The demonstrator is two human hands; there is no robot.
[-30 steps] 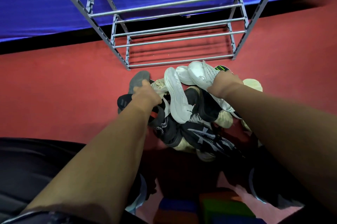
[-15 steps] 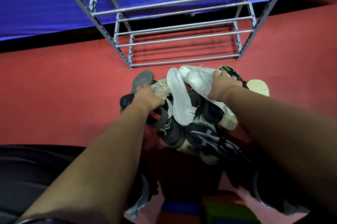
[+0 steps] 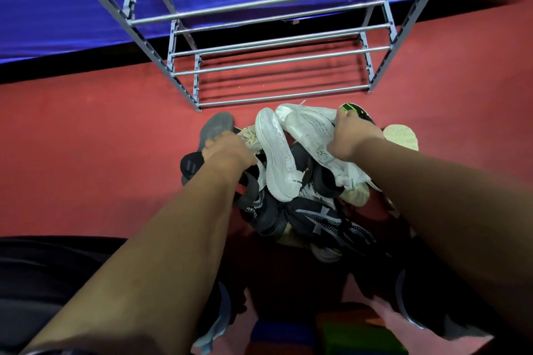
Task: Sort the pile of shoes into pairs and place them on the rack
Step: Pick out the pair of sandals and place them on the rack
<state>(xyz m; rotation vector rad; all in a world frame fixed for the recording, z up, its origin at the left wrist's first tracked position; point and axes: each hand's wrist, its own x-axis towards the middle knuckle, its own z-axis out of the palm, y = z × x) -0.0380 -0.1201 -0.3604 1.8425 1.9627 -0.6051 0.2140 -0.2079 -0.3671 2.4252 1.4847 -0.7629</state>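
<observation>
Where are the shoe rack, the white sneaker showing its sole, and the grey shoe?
shoe rack (image 3: 284,95), head view, lowest front bar.
white sneaker (image 3: 277,155), head view, sole.
grey shoe (image 3: 216,129), head view, toe.

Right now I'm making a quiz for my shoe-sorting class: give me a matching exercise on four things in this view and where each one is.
Things:
1. white sneaker
2. grey shoe
3. rack
4. black sneaker with white cross pattern

Places:
A. empty, beyond the pile
B. under the right hand
C. near edge of the pile
D. by the left hand, pile's left edge

Pairs: 1-B, 2-D, 3-A, 4-C
</observation>
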